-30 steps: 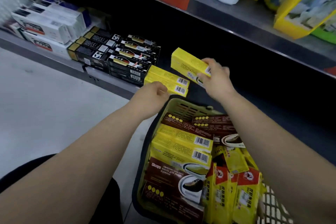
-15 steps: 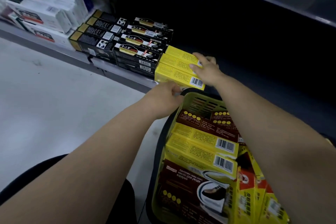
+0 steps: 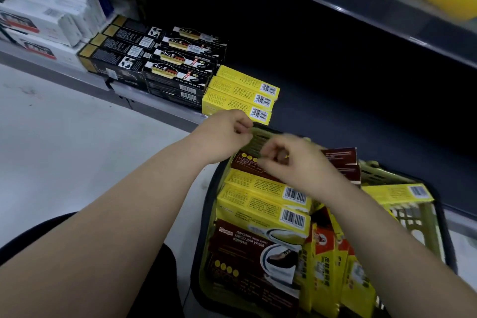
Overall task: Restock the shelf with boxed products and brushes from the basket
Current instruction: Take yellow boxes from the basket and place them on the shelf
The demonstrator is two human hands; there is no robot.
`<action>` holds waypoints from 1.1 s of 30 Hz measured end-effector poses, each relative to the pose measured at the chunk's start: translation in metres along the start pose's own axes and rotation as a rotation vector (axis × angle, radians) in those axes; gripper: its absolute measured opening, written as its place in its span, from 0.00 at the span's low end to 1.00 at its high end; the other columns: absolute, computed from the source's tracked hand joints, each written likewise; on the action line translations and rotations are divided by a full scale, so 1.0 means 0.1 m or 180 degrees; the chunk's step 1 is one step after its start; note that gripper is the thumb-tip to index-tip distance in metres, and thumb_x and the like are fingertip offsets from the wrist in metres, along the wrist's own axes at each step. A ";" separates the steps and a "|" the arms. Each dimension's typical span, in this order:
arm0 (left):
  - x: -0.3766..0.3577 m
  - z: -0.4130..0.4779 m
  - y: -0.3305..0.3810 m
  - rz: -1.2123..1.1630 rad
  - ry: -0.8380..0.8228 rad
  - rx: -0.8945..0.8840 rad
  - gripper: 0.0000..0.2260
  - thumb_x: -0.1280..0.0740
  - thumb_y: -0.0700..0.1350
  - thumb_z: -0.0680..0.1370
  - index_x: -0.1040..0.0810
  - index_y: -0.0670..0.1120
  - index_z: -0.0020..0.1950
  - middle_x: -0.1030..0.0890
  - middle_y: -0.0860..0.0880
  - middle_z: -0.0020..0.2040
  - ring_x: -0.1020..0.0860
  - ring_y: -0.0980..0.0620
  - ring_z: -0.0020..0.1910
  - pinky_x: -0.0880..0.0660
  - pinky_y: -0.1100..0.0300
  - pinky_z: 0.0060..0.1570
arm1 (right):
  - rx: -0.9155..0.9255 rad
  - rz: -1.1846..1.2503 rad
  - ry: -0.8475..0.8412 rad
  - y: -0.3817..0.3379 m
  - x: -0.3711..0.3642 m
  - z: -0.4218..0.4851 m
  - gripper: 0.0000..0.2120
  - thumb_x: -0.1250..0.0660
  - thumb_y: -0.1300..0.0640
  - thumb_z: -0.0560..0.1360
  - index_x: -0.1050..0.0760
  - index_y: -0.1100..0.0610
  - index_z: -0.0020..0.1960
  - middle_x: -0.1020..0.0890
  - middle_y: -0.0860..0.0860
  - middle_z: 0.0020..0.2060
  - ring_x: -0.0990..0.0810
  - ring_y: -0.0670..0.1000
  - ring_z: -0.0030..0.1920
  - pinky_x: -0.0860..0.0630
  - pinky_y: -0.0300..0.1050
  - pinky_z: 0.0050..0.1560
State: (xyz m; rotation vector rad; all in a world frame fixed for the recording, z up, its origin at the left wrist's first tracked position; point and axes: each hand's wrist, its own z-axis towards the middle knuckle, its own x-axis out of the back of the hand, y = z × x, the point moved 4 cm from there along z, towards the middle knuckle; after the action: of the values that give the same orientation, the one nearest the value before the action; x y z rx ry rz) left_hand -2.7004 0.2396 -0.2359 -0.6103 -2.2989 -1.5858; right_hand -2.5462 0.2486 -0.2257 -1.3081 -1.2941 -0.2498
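Three yellow boxes (image 3: 240,95) lie side by side on the lower shelf (image 3: 335,121), right of the black boxes. Below them stands the green basket (image 3: 423,217), packed with yellow boxes (image 3: 258,188), brown boxes (image 3: 246,162) and yellow-red packs (image 3: 325,261). My left hand (image 3: 224,134) is at the basket's far rim, its curled fingers against the rim. My right hand (image 3: 286,157) hovers over the brown box at the far end of the basket, fingers loosely curled and holding nothing. No brushes are visible.
Black boxes (image 3: 154,64) and white boxes (image 3: 44,20) fill the shelf to the left. The shelf stretch to the right of the yellow boxes is dark and bare. An upper shelf (image 3: 361,2) overhangs. The pale floor (image 3: 64,150) lies to the left of the basket.
My right hand set its yellow box down beside the other two, let go, and drew back over the basket. My left hand stayed at the basket rim.
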 end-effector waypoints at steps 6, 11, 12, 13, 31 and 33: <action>-0.06 -0.10 0.10 -0.0027 -0.0183 -0.0059 0.08 0.36 0.44 0.77 0.24 0.49 0.56 0.23 0.56 0.45 0.26 0.61 0.43 0.33 0.71 0.38 | 0.0160 -0.1381 -0.0404 0.10 -0.42 -0.70 0.35 0.31 0.41 0.69 0.42 0.44 0.72 0.37 0.43 0.65 0.40 0.46 0.64 0.43 0.42 0.65; -0.07 -0.18 0.12 -0.0138 -0.0301 0.0032 0.08 0.36 0.46 0.77 0.24 0.49 0.56 0.22 0.52 0.51 0.25 0.55 0.50 0.33 0.70 0.40 | -0.0056 -0.0752 -0.0379 0.15 -0.28 -0.76 0.29 0.32 0.48 0.73 0.37 0.44 0.71 0.33 0.42 0.69 0.34 0.45 0.66 0.36 0.39 0.63; -0.06 -0.20 0.11 -0.0185 -0.0324 0.0058 0.07 0.36 0.48 0.77 0.23 0.51 0.54 0.23 0.53 0.50 0.25 0.55 0.50 0.33 0.70 0.40 | -0.0181 -0.0578 -0.0405 0.16 -0.21 -0.77 0.27 0.32 0.47 0.73 0.36 0.43 0.70 0.30 0.42 0.66 0.31 0.45 0.63 0.33 0.40 0.60; -0.05 -0.22 0.11 -0.0241 -0.0348 0.0100 0.05 0.36 0.50 0.77 0.23 0.52 0.52 0.23 0.56 0.48 0.26 0.56 0.50 0.34 0.69 0.41 | -0.0320 -0.0333 -0.0413 0.18 -0.14 -0.78 0.26 0.31 0.46 0.72 0.34 0.41 0.68 0.27 0.43 0.63 0.28 0.44 0.59 0.31 0.40 0.57; 0.26 -0.25 -0.02 -0.2318 -0.0109 0.0939 0.05 0.31 0.45 0.74 0.23 0.44 0.46 0.18 0.48 0.40 0.21 0.53 0.36 0.21 0.61 0.32 | -0.0686 -0.0193 0.0086 0.40 -0.18 -0.68 0.20 0.37 0.47 0.76 0.31 0.49 0.67 0.26 0.45 0.64 0.29 0.47 0.64 0.31 0.41 0.59; 0.31 -0.24 -0.03 -0.2619 0.0055 0.0979 0.05 0.32 0.47 0.75 0.22 0.46 0.44 0.18 0.50 0.35 0.21 0.52 0.36 0.20 0.60 0.30 | -0.0472 -0.0579 0.0075 0.36 -0.23 -0.71 0.28 0.35 0.42 0.73 0.35 0.47 0.71 0.29 0.44 0.67 0.33 0.47 0.67 0.33 0.43 0.63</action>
State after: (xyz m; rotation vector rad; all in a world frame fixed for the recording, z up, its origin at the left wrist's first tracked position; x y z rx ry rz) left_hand -2.7291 0.2216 -0.2153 0.4922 -2.8793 -1.4192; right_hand -2.4884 0.1930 -0.2449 -1.3080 -1.3972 -0.4954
